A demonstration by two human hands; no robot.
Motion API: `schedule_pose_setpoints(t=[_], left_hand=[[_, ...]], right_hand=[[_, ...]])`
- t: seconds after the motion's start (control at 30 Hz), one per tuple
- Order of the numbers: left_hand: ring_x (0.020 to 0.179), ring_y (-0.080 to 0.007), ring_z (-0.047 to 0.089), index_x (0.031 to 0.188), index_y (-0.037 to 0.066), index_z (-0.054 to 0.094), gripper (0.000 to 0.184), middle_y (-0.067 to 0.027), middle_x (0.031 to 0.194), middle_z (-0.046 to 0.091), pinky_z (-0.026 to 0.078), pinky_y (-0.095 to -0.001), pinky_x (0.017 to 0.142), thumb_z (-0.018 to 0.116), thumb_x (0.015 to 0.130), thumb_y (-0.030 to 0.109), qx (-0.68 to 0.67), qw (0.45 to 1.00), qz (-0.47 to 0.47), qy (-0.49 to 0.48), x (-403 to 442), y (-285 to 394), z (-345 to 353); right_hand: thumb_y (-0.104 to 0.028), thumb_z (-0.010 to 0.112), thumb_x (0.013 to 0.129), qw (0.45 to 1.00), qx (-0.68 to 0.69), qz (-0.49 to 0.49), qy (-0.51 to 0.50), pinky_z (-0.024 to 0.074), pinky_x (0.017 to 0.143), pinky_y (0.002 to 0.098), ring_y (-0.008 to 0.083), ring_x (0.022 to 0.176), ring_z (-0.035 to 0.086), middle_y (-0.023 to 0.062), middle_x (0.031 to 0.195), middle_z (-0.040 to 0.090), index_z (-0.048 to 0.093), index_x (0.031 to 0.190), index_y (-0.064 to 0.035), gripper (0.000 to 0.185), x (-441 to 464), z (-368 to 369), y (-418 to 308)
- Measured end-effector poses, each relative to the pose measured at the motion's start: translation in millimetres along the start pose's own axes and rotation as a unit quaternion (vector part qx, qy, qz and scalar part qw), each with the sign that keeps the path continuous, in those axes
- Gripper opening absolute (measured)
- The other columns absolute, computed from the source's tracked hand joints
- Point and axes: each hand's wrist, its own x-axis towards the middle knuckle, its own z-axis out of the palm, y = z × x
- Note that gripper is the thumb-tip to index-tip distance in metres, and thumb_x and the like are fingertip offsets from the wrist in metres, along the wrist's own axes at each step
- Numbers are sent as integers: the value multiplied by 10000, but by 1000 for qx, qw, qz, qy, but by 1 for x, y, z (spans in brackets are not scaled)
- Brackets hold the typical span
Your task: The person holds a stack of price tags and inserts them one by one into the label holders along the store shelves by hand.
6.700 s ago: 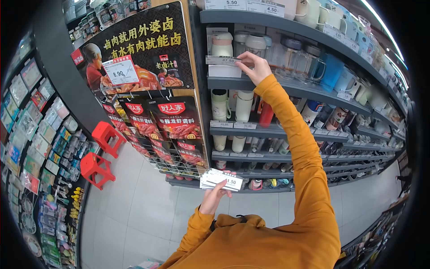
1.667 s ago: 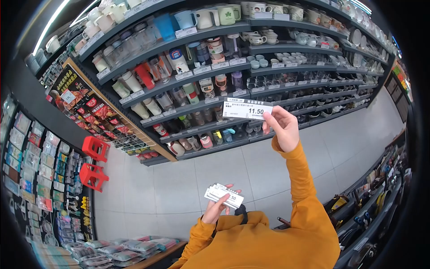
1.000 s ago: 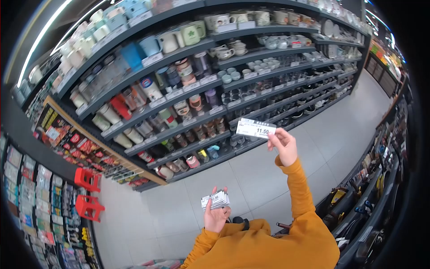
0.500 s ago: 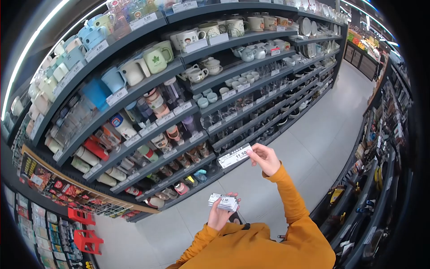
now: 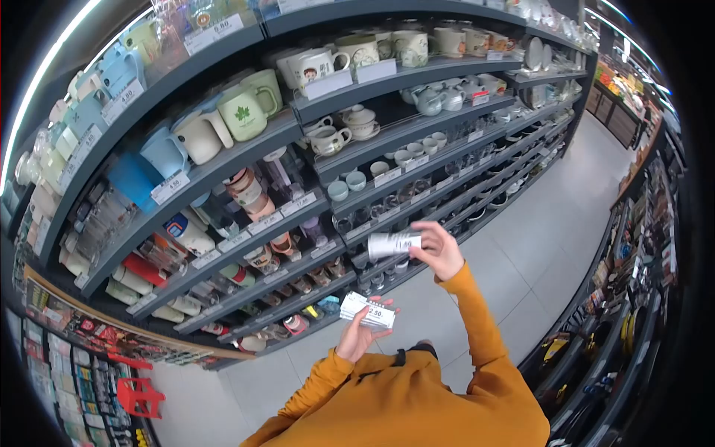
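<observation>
My left hand (image 5: 359, 334) is closed on a stack of white price labels (image 5: 367, 310), the thumb lying across the top one. In my right hand (image 5: 439, 252) a single price label (image 5: 393, 245) is pinched between thumb and fingers; its print is partly blurred. This label is held in the air in front of the lower shelves, apart from the shelf edges. Behind it stand rows of cups and glasses. Several white price tags (image 5: 170, 187) sit along the shelf edges, among them one below a light blue mug (image 5: 164, 151).
The shelving (image 5: 417, 73) curves along my left and front with mugs, a green mug (image 5: 249, 106), teapots (image 5: 428, 101), bottles and bowls. Grey floor tiles (image 5: 514, 246) run along the aisle. Another stocked shelf (image 5: 596, 350) lines the right. Red stools (image 5: 139, 397) stand at lower left.
My view has shifted closer to the shelves. My right hand has tilted the single label, now blurred, and moved slightly. My left hand with the stack has risen a little.
</observation>
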Motion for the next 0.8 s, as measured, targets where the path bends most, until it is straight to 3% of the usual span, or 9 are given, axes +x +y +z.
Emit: schedule_pose_setpoints(t=[0.17,0.2,0.23,0.27,0.37,0.4,0.43,0.6,0.8], left_hand=[[1228,-309,505,1346,118,365,376,-125,1352,489,533,-407,870,394,995,249,-13,998,38,52,23,-2,17],[1227,-309,505,1346,119,365,375,-124,1352,489,532,-410,871,395,995,247,-13,997,50,65,29,-5,21],[1226,-308,505,1345,120,365,373,-124,1351,490,532,-413,872,395,995,245,-15,995,62,77,35,-9,25],[1224,-297,506,1345,133,373,369,-126,1355,485,510,-445,911,412,993,238,-32,993,74,82,43,-14,27],[1224,-307,505,1341,125,367,372,-127,1351,486,539,-407,859,415,987,230,-53,984,118,126,69,-32,48],[1224,-307,504,1336,126,370,369,-128,1350,487,538,-407,859,418,985,228,-65,982,122,131,78,-37,57],[1224,-308,504,1332,126,373,365,-128,1349,487,537,-406,859,421,984,226,-77,979,128,136,88,-44,66],[1238,-311,489,1304,131,392,345,-124,1352,483,520,-417,868,434,979,240,-104,965,154,184,124,-67,110],[1276,-298,447,1298,145,400,355,-103,1382,451,492,-398,885,430,973,284,-112,942,198,247,132,-92,141]], right_hand=[[21,610,858,999,-3,20,-46,517,718,238,137,831,648,111,977,657,543,1182,7,331,81,-19,45],[-30,618,871,998,-52,11,-44,519,711,256,128,824,652,123,951,675,581,1123,23,261,100,-22,48],[-67,634,869,988,-135,-59,-43,516,707,276,144,811,666,137,880,683,605,1071,29,225,122,-25,57],[-95,635,872,980,-179,-71,-51,517,706,293,173,811,675,148,869,684,616,1049,14,209,143,-30,65],[-169,628,881,937,-319,-113,-87,519,703,336,269,824,683,155,866,688,639,1020,-54,180,200,-40,78],[-212,611,891,936,-309,-141,-91,518,701,369,298,826,671,128,872,690,646,999,-94,164,217,-43,89],[-226,609,892,919,-337,-179,-96,518,707,387,314,824,663,116,858,690,649,988,-103,161,234,-44,97],[-276,581,906,865,-419,-167,-220,507,752,397,319,871,652,141,882,686,656,1018,-102,221,285,-40,117],[-306,538,921,836,-413,-167,-319,501,775,405,331,898,641,167,913,680,658,1059,-114,265,309,-28,153]])
